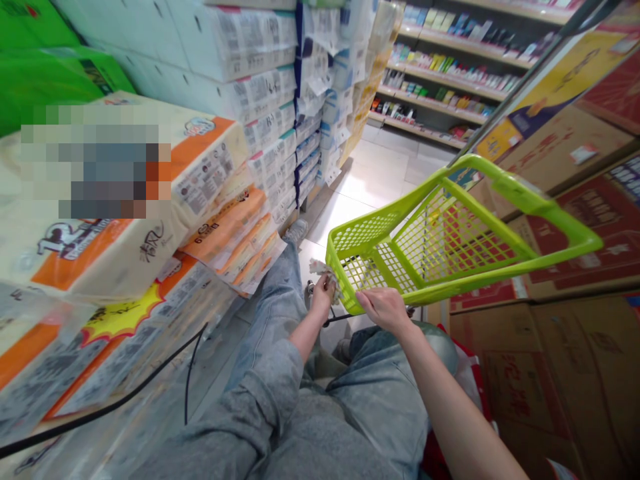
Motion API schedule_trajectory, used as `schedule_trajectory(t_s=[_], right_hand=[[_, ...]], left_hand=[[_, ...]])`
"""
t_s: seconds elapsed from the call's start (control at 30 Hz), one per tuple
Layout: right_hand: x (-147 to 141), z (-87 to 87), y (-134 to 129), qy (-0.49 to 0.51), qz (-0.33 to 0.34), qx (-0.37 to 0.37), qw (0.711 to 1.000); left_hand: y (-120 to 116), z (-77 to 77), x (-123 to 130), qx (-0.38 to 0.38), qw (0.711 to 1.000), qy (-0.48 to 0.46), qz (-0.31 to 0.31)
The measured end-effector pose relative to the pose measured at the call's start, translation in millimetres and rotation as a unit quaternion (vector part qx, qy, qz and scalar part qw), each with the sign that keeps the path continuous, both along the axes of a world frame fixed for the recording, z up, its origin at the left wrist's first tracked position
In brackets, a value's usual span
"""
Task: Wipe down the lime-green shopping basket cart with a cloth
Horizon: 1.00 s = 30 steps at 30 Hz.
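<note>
A lime-green plastic shopping cart [400, 267] with a lattice basket stands in front of me, its handle toward the right. My right hand [384, 308] is closed over the near rim of the basket. At the basket's narrow left end, my left hand [323, 297] presses a crumpled pale patterned cloth [336, 285] against the outer side, its fingers bent around it. A bit of the cloth sticks out beyond the fingers. The cart's lower frame and wheels are mostly hidden by the basket and my legs.
Wrapped tissue packs [200, 180] are stacked close on the left, with a black cable [125, 400] in front. Cardboard boxes [545, 360] crowd the right side. Tiled floor [370, 163] leads to shelves of small goods [450, 73] at the back.
</note>
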State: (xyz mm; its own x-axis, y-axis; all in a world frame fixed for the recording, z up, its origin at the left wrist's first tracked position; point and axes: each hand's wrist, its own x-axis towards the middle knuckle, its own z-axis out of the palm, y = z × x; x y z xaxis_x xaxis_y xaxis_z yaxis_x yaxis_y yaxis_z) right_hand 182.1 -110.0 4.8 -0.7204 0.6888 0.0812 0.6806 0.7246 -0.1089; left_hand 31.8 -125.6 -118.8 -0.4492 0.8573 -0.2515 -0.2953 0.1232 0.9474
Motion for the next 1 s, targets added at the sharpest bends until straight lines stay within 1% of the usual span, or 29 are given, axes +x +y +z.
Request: schedule_trajectory(t_s=[0.13,0.3,0.47,0.67,0.83,1.0], right_hand=[[-0.7,-0.3,1.7,-0.008,-0.007,0.005,1.0],[-0.2,-0.5,4.2,-0.008,-0.005,0.0,1.0],[0.5,-3.4,6.1,-0.013,-0.01,0.016,1.0],[3.3,-3.0,3.5,-0.018,-0.02,0.013,1.0],[11.6,-1.6,-1.8,-0.033,-0.033,0.013,0.999],[18.1,0.3,-5.5,-0.063,-0.046,-0.003,0.997]], left_hand=[[14.7,2.3,-2.3,0.024,1.0,0.009,-0.005],[28.4,5.2,-11.5,0.009,0.999,0.015,-0.048],[34.4,5.8,-17.2,-0.002,0.998,0.027,-0.054],[29.6,-2.3,-11.3,-0.002,0.999,0.032,-0.034],[16.7,-8.5,-5.1,-0.006,0.999,0.021,-0.032],[4.3,-14.6,-1.9,-0.034,0.999,0.002,-0.021]])
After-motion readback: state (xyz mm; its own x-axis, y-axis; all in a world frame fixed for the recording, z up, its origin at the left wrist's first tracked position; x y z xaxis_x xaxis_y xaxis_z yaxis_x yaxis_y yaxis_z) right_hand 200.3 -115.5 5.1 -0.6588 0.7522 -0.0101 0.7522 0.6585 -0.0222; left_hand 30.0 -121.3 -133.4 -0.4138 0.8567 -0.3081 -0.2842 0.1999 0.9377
